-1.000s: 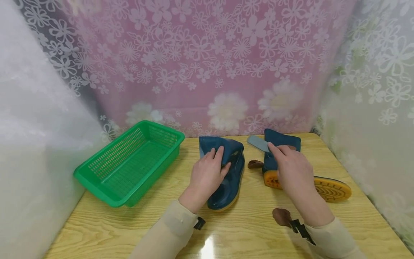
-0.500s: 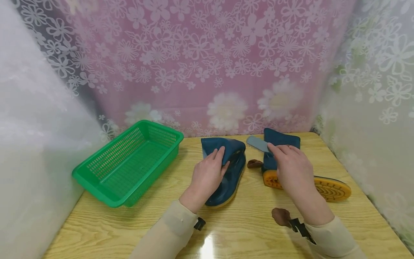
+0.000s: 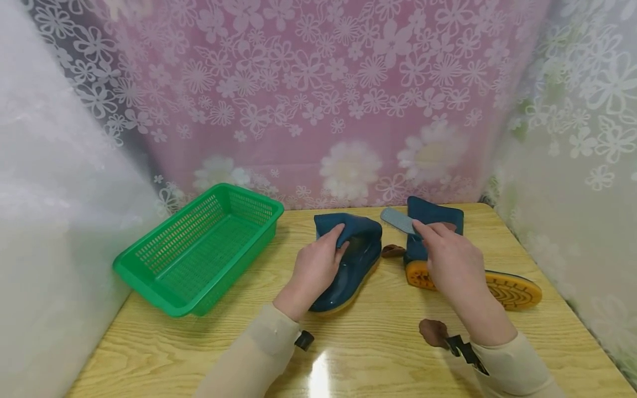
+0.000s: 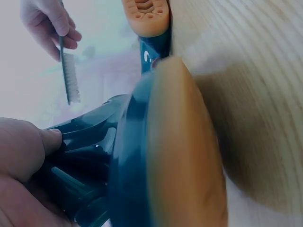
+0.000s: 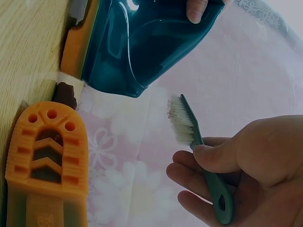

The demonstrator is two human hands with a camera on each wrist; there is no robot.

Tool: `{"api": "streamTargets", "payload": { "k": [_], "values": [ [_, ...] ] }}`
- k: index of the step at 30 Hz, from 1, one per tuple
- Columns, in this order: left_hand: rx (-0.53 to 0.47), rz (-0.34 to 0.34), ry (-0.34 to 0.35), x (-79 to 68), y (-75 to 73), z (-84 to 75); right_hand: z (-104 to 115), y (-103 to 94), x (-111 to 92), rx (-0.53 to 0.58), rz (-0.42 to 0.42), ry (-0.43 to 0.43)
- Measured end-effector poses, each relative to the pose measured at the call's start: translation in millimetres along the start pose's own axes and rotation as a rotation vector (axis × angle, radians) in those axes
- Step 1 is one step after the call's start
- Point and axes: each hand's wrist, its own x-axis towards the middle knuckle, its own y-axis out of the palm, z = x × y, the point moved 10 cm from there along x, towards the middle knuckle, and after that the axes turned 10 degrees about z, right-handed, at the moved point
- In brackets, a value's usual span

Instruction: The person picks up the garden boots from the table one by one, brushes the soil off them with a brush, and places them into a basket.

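My left hand (image 3: 311, 271) grips the upper part of a dark blue rubber boot (image 3: 350, 279), thumb and fingers pinching its folded shaft. This boot rests on the table with its toe towards me and slightly left. In my right hand (image 3: 455, 262) is a scrub brush (image 3: 397, 221) with a grey-green back; the right wrist view shows its pale bristles (image 5: 180, 120) facing the gripped boot, apart from it. Beneath the right hand, a second blue boot (image 3: 432, 213) lies on its side, its orange sole (image 3: 512, 290) turned towards me.
A green perforated basket (image 3: 244, 265) stands on the left of the wooden table (image 3: 164, 354). One brown lump (image 3: 392, 251) lies between the boots, another (image 3: 433, 333) nearer me by the right wrist. Floral curtains (image 3: 348, 110) enclose the back and sides.
The gripped boot has turned, its toe swinging left and its shaft shifting right. My left fingers have curled further over the shaft. The right hand and brush have hardly moved.
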Motion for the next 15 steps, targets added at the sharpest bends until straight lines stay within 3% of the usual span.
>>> {"api": "streamTargets", "payload": {
  "k": [5, 15],
  "values": [
    [-0.041, 0.003, -0.009, -0.1, -9.3, 1.8, -1, 0.3, -1, 0.008, -0.008, -0.003],
    [-0.081, -0.076, 0.014, -0.6, -42.6, 6.0, -1, -2.8, -2, 0.028, -0.037, -0.021]
  ]
}}
